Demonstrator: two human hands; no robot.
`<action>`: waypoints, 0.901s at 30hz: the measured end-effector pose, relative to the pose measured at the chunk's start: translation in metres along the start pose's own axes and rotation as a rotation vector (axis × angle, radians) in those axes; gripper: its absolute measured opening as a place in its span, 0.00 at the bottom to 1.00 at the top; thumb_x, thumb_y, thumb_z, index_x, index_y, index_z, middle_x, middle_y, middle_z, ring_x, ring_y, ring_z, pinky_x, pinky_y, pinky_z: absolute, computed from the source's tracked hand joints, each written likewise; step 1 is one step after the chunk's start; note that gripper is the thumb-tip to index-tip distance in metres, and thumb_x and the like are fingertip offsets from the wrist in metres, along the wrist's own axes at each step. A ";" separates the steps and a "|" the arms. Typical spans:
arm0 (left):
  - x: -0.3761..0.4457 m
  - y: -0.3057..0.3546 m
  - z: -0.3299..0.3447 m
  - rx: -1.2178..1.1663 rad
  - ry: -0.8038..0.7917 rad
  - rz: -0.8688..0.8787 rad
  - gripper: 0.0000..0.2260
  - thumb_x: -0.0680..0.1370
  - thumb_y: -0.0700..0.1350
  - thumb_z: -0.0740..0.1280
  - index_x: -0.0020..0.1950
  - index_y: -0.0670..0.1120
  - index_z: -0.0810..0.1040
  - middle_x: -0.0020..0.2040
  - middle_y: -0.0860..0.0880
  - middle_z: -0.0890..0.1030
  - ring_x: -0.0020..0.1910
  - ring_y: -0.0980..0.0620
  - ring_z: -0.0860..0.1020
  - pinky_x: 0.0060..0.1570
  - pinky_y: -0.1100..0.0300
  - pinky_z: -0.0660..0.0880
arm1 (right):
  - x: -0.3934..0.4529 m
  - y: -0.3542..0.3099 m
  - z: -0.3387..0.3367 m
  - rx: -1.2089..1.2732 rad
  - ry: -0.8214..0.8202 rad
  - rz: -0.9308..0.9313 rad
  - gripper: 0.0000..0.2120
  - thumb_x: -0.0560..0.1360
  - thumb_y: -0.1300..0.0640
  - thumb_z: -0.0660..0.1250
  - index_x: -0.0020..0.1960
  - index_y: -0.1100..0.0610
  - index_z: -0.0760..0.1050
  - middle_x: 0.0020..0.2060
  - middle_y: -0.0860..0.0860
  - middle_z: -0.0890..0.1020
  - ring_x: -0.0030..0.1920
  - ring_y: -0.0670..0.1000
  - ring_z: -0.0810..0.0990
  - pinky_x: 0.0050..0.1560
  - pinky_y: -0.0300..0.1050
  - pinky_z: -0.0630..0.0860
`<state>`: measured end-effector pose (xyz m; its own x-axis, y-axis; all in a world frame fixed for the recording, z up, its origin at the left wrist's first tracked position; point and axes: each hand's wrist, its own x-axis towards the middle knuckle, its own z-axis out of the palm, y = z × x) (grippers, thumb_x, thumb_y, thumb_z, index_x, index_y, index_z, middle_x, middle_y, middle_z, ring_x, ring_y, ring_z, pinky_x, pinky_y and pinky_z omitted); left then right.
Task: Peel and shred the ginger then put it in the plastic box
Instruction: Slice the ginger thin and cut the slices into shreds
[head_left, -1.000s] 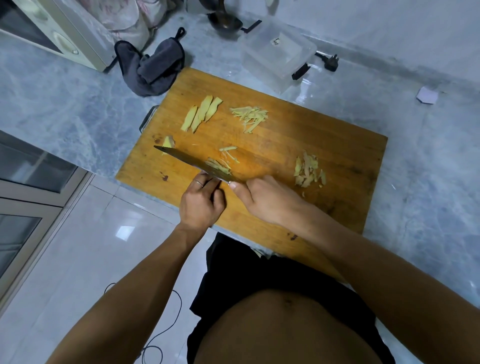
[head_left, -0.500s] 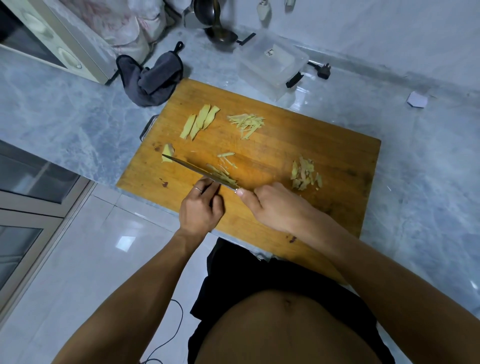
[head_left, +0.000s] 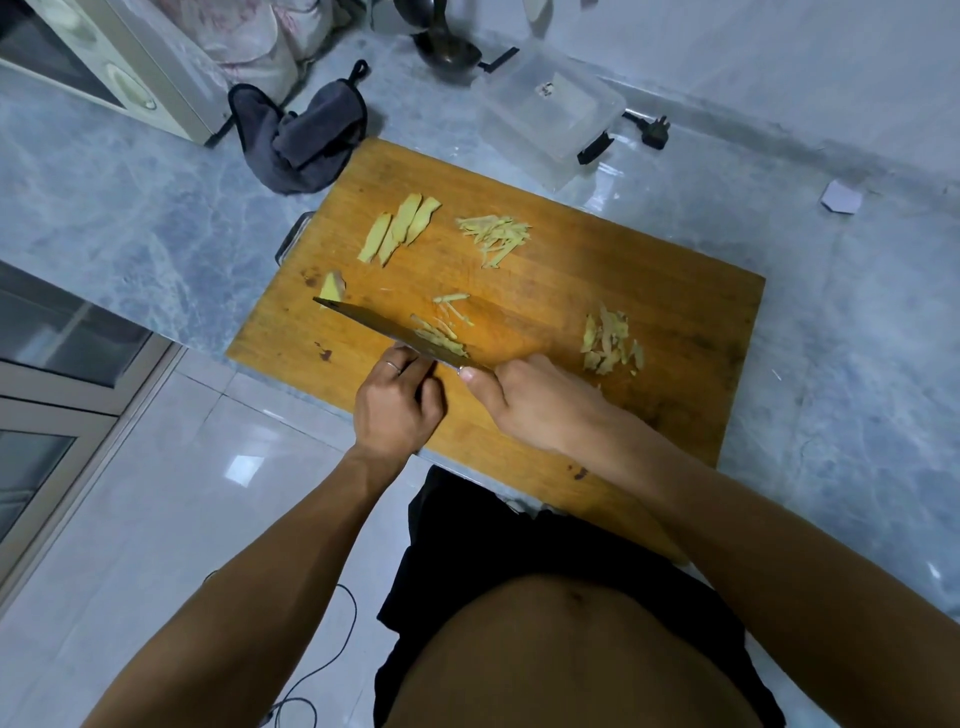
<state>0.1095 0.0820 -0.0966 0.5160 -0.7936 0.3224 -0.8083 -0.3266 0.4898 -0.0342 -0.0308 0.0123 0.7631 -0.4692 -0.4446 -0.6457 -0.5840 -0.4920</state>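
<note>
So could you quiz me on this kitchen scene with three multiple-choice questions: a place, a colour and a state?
1. Where is the clear plastic box?
A. On the counter beyond the wooden cutting board
B. On the floor
C. On the board

2. What colour is the crumpled cloth?
A. Red
B. Dark grey
C. Yellow

3. What is the right hand doing?
A. Resting open
B. Lifting the box
C. Gripping the knife

Answers: A, it sits past the board's far edge; B, it shows dark grey; C, its fingers close at the blade's base.
</note>
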 end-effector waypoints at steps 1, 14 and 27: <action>0.000 0.000 0.000 -0.001 0.000 -0.007 0.10 0.72 0.37 0.63 0.46 0.40 0.84 0.45 0.43 0.80 0.43 0.47 0.75 0.34 0.61 0.68 | 0.000 0.001 0.002 -0.004 0.008 -0.003 0.29 0.83 0.36 0.47 0.36 0.56 0.70 0.37 0.57 0.76 0.37 0.60 0.77 0.33 0.48 0.70; -0.002 0.002 0.000 0.043 -0.001 0.013 0.12 0.73 0.39 0.61 0.47 0.39 0.84 0.46 0.43 0.81 0.46 0.44 0.79 0.36 0.60 0.72 | -0.009 0.004 -0.005 0.001 0.011 -0.025 0.32 0.83 0.37 0.48 0.34 0.59 0.70 0.32 0.57 0.75 0.30 0.57 0.74 0.29 0.46 0.64; -0.003 0.001 0.000 0.045 0.018 0.005 0.10 0.73 0.39 0.62 0.45 0.40 0.83 0.44 0.43 0.79 0.44 0.46 0.76 0.35 0.60 0.67 | -0.005 -0.001 -0.001 -0.014 -0.015 -0.004 0.32 0.82 0.36 0.47 0.37 0.59 0.71 0.35 0.57 0.75 0.34 0.58 0.75 0.31 0.47 0.68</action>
<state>0.1070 0.0839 -0.0972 0.5162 -0.7864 0.3393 -0.8228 -0.3453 0.4515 -0.0375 -0.0290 0.0158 0.7648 -0.4567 -0.4543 -0.6423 -0.5949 -0.4833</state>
